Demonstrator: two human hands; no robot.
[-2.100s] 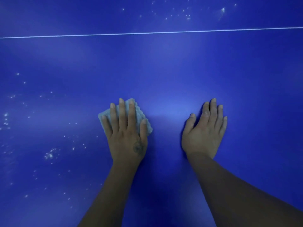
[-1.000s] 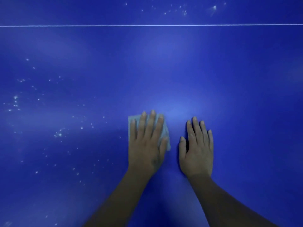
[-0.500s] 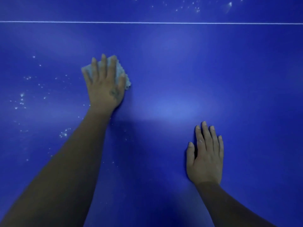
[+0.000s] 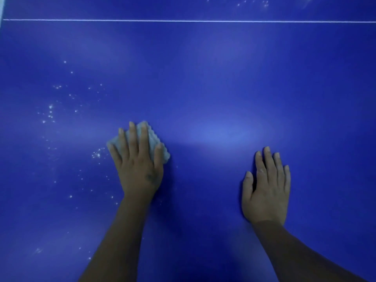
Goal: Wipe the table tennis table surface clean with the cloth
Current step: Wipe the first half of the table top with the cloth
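Blue tabletop [image 4: 203,78] carries white specks [image 4: 49,112]; my left hand [image 4: 140,165] presses a pale scalloped cloth [image 4: 151,137] flat-fingered, my right hand [image 4: 266,190] rests flat, holding nothing.

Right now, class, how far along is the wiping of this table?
Done: the blue table looks clean in the middle. In hand: the left hand presses the cloth flat; the right hand rests open. Left: white specks on the left and beyond the white line.
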